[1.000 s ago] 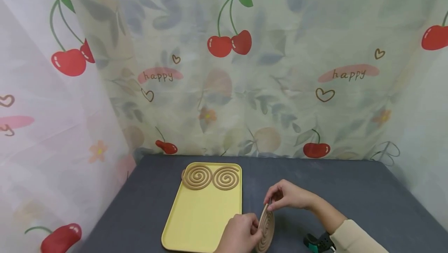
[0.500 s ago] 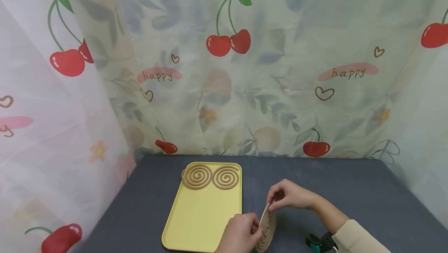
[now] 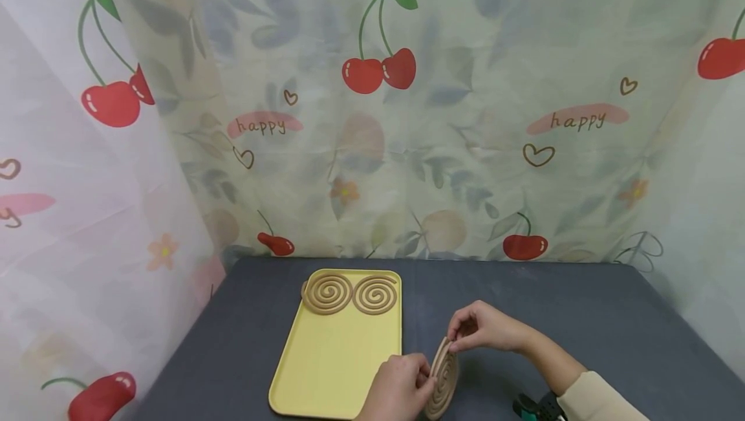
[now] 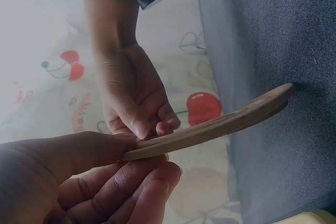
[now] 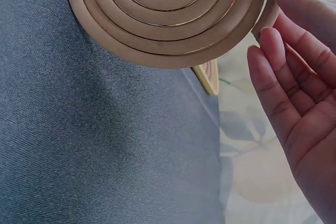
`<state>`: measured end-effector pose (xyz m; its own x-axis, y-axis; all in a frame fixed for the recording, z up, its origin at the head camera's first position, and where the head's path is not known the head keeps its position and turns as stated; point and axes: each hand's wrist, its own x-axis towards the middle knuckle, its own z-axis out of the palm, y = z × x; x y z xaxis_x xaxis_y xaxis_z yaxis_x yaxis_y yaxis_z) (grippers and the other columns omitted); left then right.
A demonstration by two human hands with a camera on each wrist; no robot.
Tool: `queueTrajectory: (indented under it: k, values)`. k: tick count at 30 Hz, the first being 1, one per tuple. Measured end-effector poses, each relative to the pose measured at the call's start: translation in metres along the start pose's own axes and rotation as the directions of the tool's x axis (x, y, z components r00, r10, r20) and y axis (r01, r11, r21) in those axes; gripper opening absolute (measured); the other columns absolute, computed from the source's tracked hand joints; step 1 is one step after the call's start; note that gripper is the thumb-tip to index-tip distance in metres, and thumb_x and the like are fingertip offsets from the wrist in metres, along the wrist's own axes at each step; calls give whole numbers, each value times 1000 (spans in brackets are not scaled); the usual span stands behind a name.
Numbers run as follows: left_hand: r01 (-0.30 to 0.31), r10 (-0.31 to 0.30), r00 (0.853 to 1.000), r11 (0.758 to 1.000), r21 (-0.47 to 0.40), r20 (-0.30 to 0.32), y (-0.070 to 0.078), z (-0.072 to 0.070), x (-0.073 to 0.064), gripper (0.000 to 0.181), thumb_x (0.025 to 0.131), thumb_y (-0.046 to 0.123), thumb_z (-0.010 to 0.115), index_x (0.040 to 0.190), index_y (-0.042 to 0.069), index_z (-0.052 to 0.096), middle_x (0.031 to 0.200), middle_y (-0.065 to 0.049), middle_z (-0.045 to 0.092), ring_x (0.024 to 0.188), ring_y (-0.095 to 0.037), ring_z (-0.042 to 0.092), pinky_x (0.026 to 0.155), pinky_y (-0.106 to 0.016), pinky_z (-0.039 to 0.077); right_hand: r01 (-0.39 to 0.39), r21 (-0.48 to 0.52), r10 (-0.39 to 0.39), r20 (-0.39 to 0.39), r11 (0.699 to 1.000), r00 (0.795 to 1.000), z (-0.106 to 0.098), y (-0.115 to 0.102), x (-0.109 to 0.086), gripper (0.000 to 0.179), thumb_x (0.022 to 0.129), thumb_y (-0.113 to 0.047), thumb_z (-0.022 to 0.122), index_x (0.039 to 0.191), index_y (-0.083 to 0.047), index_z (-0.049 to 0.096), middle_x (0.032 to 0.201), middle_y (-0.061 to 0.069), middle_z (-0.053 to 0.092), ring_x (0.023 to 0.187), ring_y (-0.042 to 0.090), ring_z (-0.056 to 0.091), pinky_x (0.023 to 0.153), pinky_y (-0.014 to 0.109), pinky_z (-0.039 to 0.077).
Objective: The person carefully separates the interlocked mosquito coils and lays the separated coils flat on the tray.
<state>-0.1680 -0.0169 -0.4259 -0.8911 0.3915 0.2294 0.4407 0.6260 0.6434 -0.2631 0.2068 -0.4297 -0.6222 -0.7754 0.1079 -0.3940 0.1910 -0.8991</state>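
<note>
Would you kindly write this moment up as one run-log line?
Left hand: pinches near-upright brown spiral coil; right hand: pinches its upper edge; yellow rectangular tray: two similar coils at far end

L grip (image 3: 398,385) & R grip (image 3: 483,327) close tog., both pinching.

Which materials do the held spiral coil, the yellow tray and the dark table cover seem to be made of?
Spiral coil: perhaps pressed powder; matte brown, dry-looking surface. Yellow tray: probably plastic, though painted metal is possible; smooth, evenly coloured, raised rim. Table cover: apparently woven fabric, matte; a fine weave shows.
</note>
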Motion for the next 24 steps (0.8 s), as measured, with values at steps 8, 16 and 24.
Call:
queueTrajectory:
  k: [8,16,24]
  values:
    - [4,-4,1000,1000,-15,20,-1,-1,1,12,79,12,70,69,8,65,58,4,63,49,4,51,47,-14,39,11,-6,-11,-11,1000,1000,-1,2,-4,19,83,-13,68,89,5,64,83,-7,64,69,-2,57,61,21,51]
    - [-2,3,1000,1000,-12,17,-1,-2,1,12,80,12,70,70,7,65,59,3,63,50,4,51,47,-14,39,2,30,-2,-21,1000,1000,1,3,-9,19,83,-10,68,90,6,63,85,-3,65,70,0,59,63,23,52]
    - [-23,23,1000,1000,15,2,-1,-1,-1,11,80,12,70,70,8,65,60,3,64,50,6,51,47,-12,39,-33,77,36,-40,996,999,4,6,-12,21,84,-7,66,93,12,61,81,-11,63,69,-2,57,62,19,50]
